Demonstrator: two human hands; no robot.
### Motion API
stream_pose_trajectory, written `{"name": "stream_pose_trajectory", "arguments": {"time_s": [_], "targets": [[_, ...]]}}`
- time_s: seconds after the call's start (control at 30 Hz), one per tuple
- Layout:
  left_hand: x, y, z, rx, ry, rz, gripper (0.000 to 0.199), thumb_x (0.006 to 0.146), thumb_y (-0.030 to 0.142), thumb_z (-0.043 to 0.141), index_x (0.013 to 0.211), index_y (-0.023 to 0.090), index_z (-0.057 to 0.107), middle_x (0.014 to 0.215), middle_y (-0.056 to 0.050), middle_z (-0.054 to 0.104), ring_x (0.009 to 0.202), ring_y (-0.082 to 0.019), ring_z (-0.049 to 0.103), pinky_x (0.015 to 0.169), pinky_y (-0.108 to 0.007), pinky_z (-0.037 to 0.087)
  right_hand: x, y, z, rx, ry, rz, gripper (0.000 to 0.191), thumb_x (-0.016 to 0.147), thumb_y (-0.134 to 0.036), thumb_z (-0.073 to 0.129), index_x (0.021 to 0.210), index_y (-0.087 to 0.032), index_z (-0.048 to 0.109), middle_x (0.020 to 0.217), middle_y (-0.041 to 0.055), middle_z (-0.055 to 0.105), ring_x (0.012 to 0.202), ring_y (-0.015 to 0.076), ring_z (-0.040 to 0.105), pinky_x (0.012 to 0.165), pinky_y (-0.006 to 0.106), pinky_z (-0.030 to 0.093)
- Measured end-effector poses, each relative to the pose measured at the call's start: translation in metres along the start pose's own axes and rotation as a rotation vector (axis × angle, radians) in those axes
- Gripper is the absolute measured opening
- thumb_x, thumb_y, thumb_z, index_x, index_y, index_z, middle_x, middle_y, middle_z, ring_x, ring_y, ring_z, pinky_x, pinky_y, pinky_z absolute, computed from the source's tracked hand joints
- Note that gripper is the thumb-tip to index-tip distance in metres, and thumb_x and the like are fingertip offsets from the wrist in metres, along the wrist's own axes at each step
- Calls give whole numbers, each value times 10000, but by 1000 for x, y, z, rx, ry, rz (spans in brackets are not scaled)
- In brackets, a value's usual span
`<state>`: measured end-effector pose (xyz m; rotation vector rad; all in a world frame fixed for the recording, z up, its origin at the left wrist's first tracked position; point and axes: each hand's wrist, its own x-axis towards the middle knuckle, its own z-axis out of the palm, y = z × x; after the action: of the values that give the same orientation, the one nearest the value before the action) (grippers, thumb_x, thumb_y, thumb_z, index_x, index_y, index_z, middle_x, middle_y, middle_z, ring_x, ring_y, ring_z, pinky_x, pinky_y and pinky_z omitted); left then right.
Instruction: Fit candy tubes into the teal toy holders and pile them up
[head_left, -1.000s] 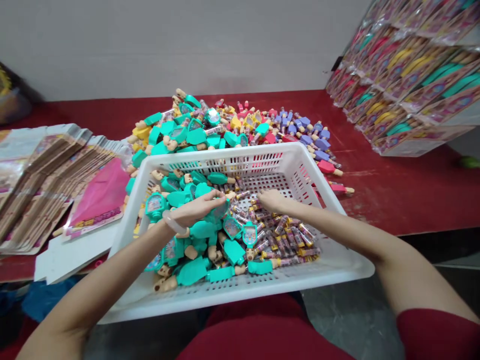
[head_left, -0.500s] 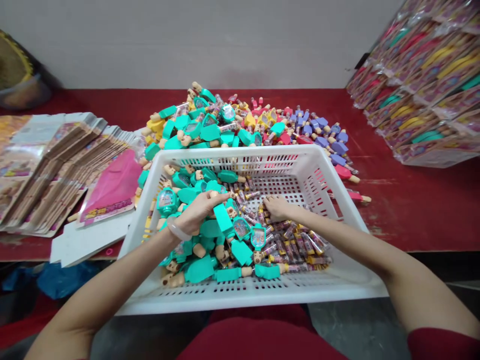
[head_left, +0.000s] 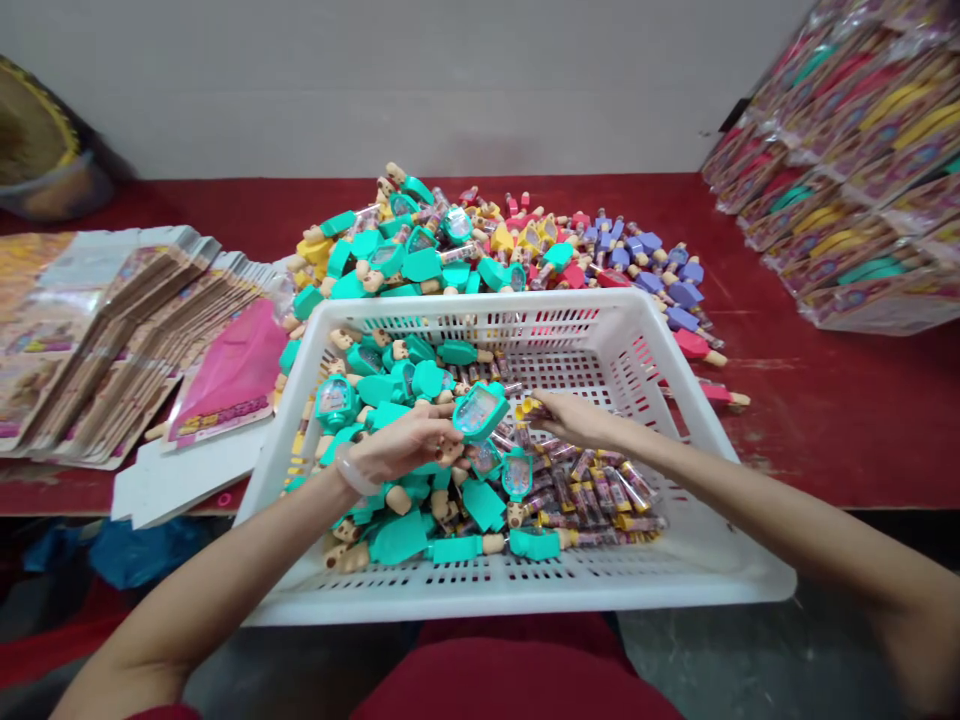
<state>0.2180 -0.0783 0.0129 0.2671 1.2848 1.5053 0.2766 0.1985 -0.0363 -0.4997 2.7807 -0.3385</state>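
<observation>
A white plastic basket [head_left: 480, 310] sits in front of me, full of teal toys with clear round game faces and of small candy tubes with yellow ends. My left hand [head_left: 401, 445], with a pale bangle on its wrist, grips a teal toy [head_left: 480, 412] over the teal pile. At the middle of the basket, my right hand [head_left: 577, 418] pinches a yellow-capped candy tube [head_left: 529, 408] between its fingers. Loose candy tubes [head_left: 592, 495] lie under and to the right of that hand.
Behind the basket, a heap of teal, yellow, pink and purple toys [head_left: 480, 240] lies on the red table [head_left: 810, 400]. Flat printed cards [head_left: 127, 340] are stacked at the left, and filled packs [head_left: 855, 200] stand at the right. A blue bag [head_left: 127, 555] lies below the table edge.
My left hand has raised a teal toy out of the pile. My right hand has moved left and picked up a candy tube. The view has shifted slightly.
</observation>
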Motion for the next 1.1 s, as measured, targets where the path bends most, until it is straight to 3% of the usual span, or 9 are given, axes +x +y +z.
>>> {"name": "stream_pose_trajectory", "arguments": {"time_s": [0.1, 0.17, 0.33, 0.47, 0.67, 0.77, 0.87, 1.0, 1.1], "targets": [[-7, 4, 11, 212, 61, -39, 449, 754, 230, 606, 1179, 196, 462, 694, 34, 566, 520, -88, 495, 490, -213, 380, -20, -21, -18, 383, 250, -135, 338, 888, -228, 523, 1226, -211, 529, 983, 46, 638, 788, 159, 591, 723, 276, 451], [-12, 8, 19, 425, 115, -17, 496, 769, 324, 637, 1218, 208, 461, 784, 16, 586, 548, -86, 484, 472, -204, 348, -30, -32, -21, 472, 367, -198, 375, 866, -182, 534, 1237, -232, 540, 1018, 57, 615, 851, 168, 591, 745, 288, 460], [-23, 15, 33, 958, 203, 224, 368, 844, 481, 577, 1085, 203, 592, 923, -17, 615, 801, -154, 562, 683, -256, 431, -41, -44, -13, 410, 501, -323, 473, 789, -85, 519, 1243, -213, 545, 1022, 78, 618, 922, 196, 576, 771, 328, 478], [-31, 5, 42, 1288, 248, 331, 329, 895, 449, 517, 1086, 185, 562, 854, -29, 631, 745, -176, 593, 646, -282, 435, -47, -50, -10, 411, 540, -356, 566, 716, -22, 456, 1253, -182, 537, 1031, 101, 607, 918, 208, 572, 750, 353, 498], [-30, -18, 51, 1534, 368, 666, 318, 913, 301, 478, 1172, 116, 492, 922, -97, 659, 752, -212, 634, 600, -304, 443, -52, -56, -13, 305, 682, -384, 602, 747, -33, 443, 1326, -199, 461, 1058, 109, 596, 914, 205, 577, 722, 357, 515], [-28, -14, 53, 1301, 292, 476, 297, 907, 350, 503, 1128, 156, 535, 934, -69, 661, 766, -187, 622, 640, -295, 455, -52, -55, -14, 122, 737, -453, 588, 762, -58, 441, 1344, -142, 431, 992, 131, 614, 831, 219, 569, 663, 367, 505], [-25, -4, 50, 829, 220, 134, 371, 854, 487, 566, 1065, 183, 576, 788, -3, 633, 615, -121, 560, 564, -247, 438, -51, -56, -15, 28, 735, -487, 519, 801, -97, 428, 1319, -85, 444, 955, 153, 633, 784, 227, 565, 631, 365, 491], [-15, 1, 37, 286, 70, -305, 443, 748, 542, 662, 976, 172, 580, 626, 51, 536, 377, -51, 371, 357, -204, 254, -53, -58, -13, -36, 697, -500, 447, 867, -163, 390, 1289, -40, 465, 956, 170, 650, 808, 239, 583, 645, 367, 491], [-9, 2, 29, 130, -66, -434, 392, 724, 500, 692, 868, 157, 568, 674, 20, 582, 336, -37, 346, 322, -210, 185, -54, -57, -7, -42, 653, -518, 454, 900, -220, 373, 1304, -31, 457, 956, 166, 654, 836, 241, 596, 664, 370, 499]]}}
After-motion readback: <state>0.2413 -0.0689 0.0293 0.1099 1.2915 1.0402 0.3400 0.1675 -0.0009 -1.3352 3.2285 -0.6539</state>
